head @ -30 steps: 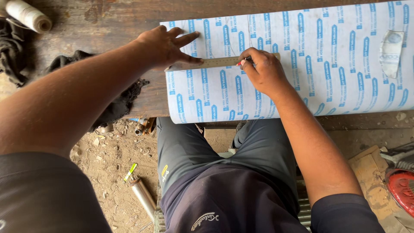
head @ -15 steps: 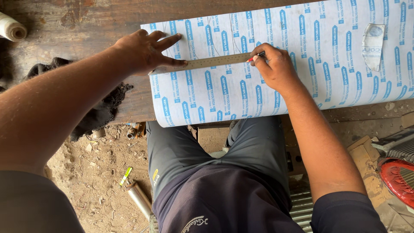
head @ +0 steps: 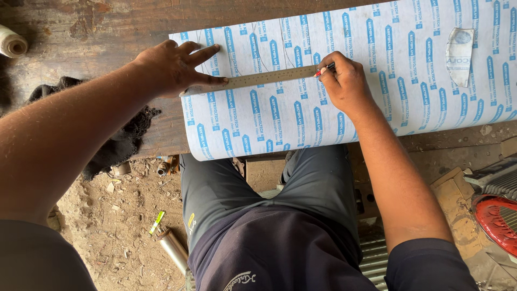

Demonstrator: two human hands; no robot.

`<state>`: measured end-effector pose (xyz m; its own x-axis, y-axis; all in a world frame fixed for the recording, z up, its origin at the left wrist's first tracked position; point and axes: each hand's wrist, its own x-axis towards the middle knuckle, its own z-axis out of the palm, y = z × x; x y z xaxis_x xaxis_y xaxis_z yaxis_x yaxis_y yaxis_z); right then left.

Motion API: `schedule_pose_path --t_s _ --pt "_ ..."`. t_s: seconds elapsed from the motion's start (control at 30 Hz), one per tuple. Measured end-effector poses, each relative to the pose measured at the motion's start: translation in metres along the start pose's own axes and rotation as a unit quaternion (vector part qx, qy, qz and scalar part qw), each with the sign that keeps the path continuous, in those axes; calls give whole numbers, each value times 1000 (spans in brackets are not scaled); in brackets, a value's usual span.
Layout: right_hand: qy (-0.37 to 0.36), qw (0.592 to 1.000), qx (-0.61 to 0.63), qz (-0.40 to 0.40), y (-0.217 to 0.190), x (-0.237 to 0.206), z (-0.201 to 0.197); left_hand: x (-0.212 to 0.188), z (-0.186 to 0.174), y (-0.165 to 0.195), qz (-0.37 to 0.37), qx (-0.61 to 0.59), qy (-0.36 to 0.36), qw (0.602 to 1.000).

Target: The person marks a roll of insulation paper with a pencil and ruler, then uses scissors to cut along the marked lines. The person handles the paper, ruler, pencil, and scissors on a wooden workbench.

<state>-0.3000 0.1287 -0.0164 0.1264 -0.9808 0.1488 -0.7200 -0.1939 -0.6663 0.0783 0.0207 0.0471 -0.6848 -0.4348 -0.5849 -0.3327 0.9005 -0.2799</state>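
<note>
A white sheet with blue printed marks (head: 377,102) lies over the wooden bench (head: 102,32) and curls down over its front edge. A metal ruler (head: 258,79) lies flat across the sheet. My left hand (head: 175,67) presses down on the ruler's left end with fingers spread. My right hand (head: 347,83) holds a red pencil (head: 325,69) with its tip at the ruler's right end. Thin drawn lines run across the sheet above the ruler.
A dark cloth (head: 116,143) hangs off the bench at the left. A roll of pale twine (head: 12,43) sits at the far left. A metal tube (head: 173,249) lies on the dirt floor. A red round object (head: 498,218) is at the right.
The view has shifted, so the sheet and hands sit further left in frame. Both hands keep the same hold on the ruler and pencil.
</note>
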Motion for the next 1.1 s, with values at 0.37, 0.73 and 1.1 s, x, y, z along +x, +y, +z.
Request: schedule_pose_path --t_s 0.37,0.73,1.1 --pt "44 999 16 -17 5 -3 5 -5 -10 2 3 -1 -16 1000" --pt "164 837 503 140 54 -9 7 -15 -18 56 -180 -233 62 954" --pt "136 854 485 133 42 -16 -7 7 -25 179 -184 -621 264 715"
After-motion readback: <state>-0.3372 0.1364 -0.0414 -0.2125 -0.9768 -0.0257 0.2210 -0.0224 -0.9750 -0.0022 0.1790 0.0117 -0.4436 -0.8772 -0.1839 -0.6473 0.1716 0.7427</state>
